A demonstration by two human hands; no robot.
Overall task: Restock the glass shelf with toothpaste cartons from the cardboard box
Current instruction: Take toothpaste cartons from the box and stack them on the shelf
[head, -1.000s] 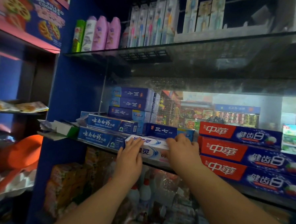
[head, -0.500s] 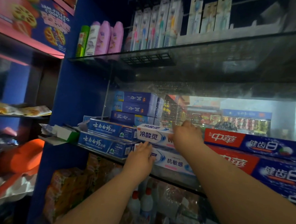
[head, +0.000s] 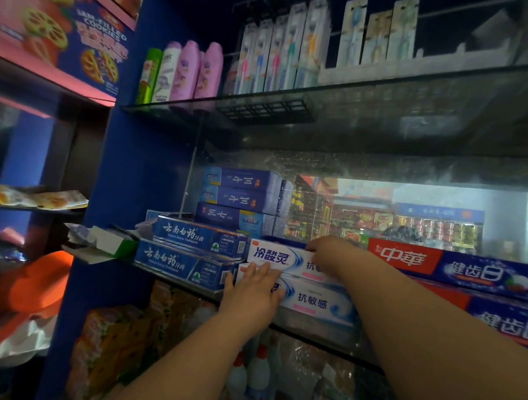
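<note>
Holding glossy white cartons (head: 272, 257), left hand (head: 251, 294) flat, right hand (head: 330, 255) curled over.

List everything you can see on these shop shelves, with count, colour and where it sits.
white toothpaste cartons: 2, white and blue, stacked mid glass shelf
dark blue toothpaste cartons: 2, dark blue, stacked left of the white ones
blue cartons: 3, blue, stacked behind the dark blue ones
red and blue cartons: at least 2, red and blue, right of the white ones
glass shelf: 1, clear, under the cartons
bottles: at least 4, green, white and pink, upper shelf left
toothbrush packs: several, pale, upper shelf
cookie box: 1, pink and blue, top left
left hand: flat against the lower white carton
right hand: curled over the upper white carton
</note>
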